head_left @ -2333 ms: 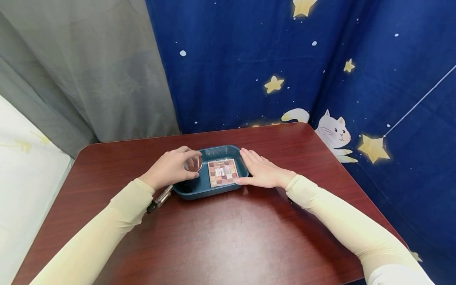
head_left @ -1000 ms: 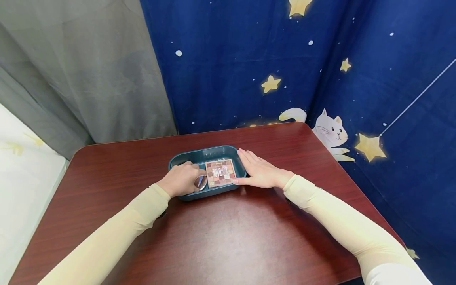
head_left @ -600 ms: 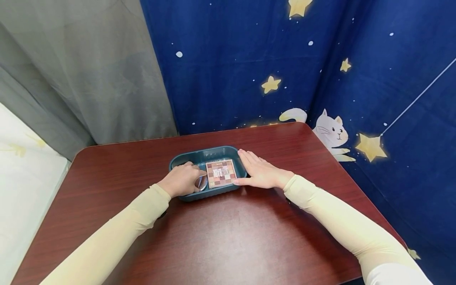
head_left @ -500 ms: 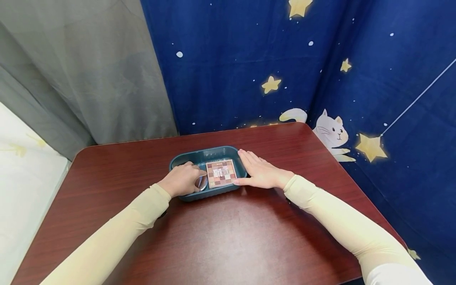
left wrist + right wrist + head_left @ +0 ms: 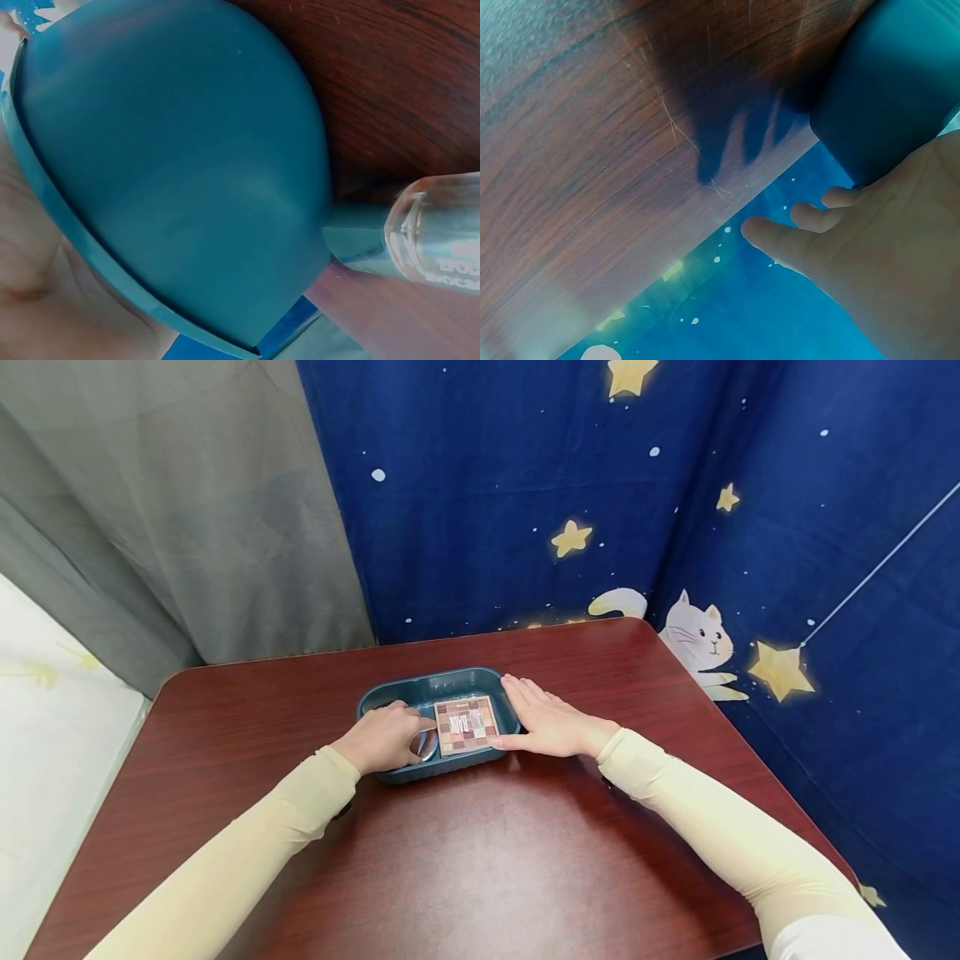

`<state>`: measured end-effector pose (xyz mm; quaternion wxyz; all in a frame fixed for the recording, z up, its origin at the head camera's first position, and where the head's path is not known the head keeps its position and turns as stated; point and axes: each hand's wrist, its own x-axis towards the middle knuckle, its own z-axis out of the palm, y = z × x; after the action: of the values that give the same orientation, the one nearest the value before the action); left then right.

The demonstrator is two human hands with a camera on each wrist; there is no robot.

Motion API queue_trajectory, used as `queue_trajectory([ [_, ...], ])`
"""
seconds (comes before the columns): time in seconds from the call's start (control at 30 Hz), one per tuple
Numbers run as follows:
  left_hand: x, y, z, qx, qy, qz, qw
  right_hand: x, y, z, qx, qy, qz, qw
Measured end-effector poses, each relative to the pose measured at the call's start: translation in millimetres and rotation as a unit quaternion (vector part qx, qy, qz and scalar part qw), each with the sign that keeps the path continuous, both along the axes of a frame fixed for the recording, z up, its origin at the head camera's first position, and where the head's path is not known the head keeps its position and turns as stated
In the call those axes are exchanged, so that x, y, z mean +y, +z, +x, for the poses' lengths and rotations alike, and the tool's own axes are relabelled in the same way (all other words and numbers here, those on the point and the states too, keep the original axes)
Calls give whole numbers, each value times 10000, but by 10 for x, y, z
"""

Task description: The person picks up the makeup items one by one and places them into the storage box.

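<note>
In the head view a teal oblong tray sits on the table, with an eyeshadow palette lying flat in its right part. My left hand reaches over the tray's left end, fingers curled and gripping a round glossy disc low inside it. Most of that disc is hidden under the hand. At the tray's right end rests my right hand, fingers straight along the rim and thumb near the palette's lower corner. The right wrist view shows this hand beside the tray's outer wall.
A clear tube with a dark end lies on the table against the tray's left end, hidden by the left arm in the head view. The reddish-brown table ends at blue star-print curtains and grey curtains.
Since the oldest frame, my left hand has moved right and toward me, bringing the round disc from the tray's left side down beside the palette. Over the last second, both hands stay still.
</note>
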<state>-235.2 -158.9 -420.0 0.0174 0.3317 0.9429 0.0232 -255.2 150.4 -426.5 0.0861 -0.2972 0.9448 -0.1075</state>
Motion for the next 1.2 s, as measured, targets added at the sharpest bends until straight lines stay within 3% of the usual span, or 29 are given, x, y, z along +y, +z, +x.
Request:
queue_trajectory([
  [0.33, -30, 17, -11, -108, -16, 40, 9999, -7, 1, -5, 13, 41, -12, 10000],
  [0.6, -53, 84, -5, 44, -76, 328, 9994, -8, -9, -8, -15, 87, -52, 9999],
  [1.2, -230, 295, 65, 195, 651, 858, 9940, 4, 6, -11, -72, 93, -112, 9999],
])
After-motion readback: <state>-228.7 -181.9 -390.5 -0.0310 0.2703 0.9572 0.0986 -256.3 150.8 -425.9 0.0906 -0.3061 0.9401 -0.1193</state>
